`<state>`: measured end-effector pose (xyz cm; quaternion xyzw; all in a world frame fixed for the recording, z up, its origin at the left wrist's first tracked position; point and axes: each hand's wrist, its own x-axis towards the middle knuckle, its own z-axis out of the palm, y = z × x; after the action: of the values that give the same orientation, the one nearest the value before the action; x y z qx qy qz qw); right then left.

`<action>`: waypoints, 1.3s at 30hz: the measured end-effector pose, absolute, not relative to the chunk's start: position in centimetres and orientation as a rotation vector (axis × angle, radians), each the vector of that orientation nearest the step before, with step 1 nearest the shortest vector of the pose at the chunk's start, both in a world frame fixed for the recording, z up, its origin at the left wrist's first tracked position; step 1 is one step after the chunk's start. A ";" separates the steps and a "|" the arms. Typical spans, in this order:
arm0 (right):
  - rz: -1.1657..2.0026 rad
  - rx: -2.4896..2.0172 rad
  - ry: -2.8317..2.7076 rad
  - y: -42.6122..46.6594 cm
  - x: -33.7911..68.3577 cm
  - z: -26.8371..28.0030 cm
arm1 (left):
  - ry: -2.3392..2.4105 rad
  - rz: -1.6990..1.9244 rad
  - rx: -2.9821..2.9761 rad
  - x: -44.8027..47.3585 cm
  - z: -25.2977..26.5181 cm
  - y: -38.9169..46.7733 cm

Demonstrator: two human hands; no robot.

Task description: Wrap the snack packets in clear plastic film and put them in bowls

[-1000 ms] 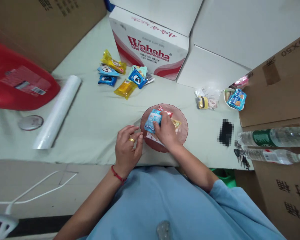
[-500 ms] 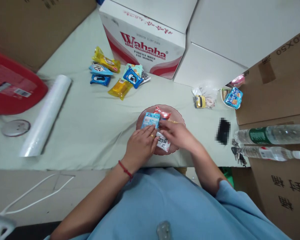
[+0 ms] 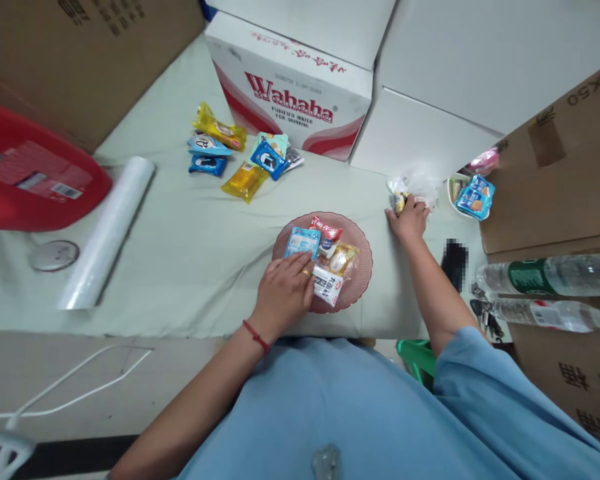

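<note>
Covering part of a yellow packet (image 3: 399, 201) beneath it, the right hand (image 3: 411, 219) is half spread, grip unclear.

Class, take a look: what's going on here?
A person's left hand lies over the near edge of a blue packet on a pink plate, with a red packet, gold packet and white packet. The right hand is at a yellow packet and clear plastic; its grip is unclear. More packets lie by the Wahaha box.

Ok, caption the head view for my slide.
Left hand over a blue packet on the pink plate, right hand at clear plastic packaging.
</note>
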<state>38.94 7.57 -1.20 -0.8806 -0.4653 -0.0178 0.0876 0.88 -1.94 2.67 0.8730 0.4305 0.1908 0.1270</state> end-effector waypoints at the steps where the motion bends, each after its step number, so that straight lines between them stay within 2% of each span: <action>1: -0.097 -2.626 -1.374 7.6 38.6 -1.5 | 1.255 0.560 2.538 0.9 2.6 -2.0; 7: -0.126 -2.544 -1.421 6.0 39.0 -1.8 | 1.248 0.578 2.534 0.9 2.6 -2.0; 12: -0.124 -2.307 -1.560 2.1 40.1 0.2 | 1.248 0.592 2.528 0.9 2.7 -2.0; 16: 0.094 -2.000 -1.703 -1.8 37.5 3.5 | 1.239 0.597 2.532 0.9 2.6 -1.9; 21: 0.434 -1.575 -2.135 -4.1 29.5 6.1 | 1.249 0.572 2.549 0.9 2.5 -2.0; 27: 0.361 -1.846 -2.497 -2.7 22.6 5.8 | 1.251 0.479 2.532 0.8 2.9 -1.9; 34: 0.629 -1.639 -2.645 -2.8 24.1 7.3 | 1.244 0.334 2.503 0.8 3.9 -1.4; 39: 0.703 -1.596 -2.585 -2.5 24.4 6.6 | 1.223 0.275 2.499 1.1 4.4 -1.3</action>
<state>24.39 -2.50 6.60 -0.5117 -0.8290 0.2255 0.0117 1.08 -1.26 4.35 0.8806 0.4308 0.0969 0.1721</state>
